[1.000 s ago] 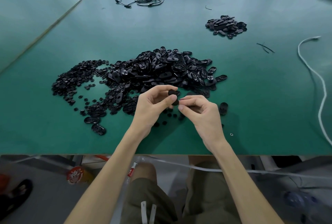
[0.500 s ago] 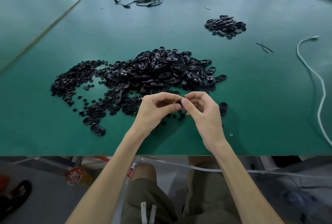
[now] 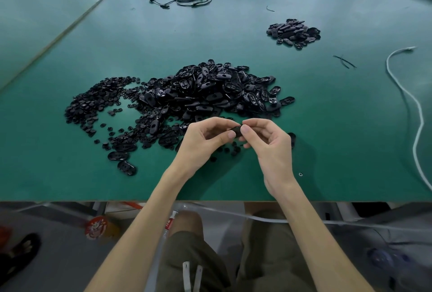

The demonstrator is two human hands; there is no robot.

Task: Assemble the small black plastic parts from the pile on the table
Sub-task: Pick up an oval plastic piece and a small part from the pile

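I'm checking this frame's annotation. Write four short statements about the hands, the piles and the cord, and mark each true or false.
1. The left hand and the right hand both pinch one small black part above the table. True.
2. The small pile lies to the left of the big pile. False: it lies beyond it, to the right.
3. A white cord runs along the table's right side. True.
4. The big pile sits in a tray. False: it lies loose on the table.
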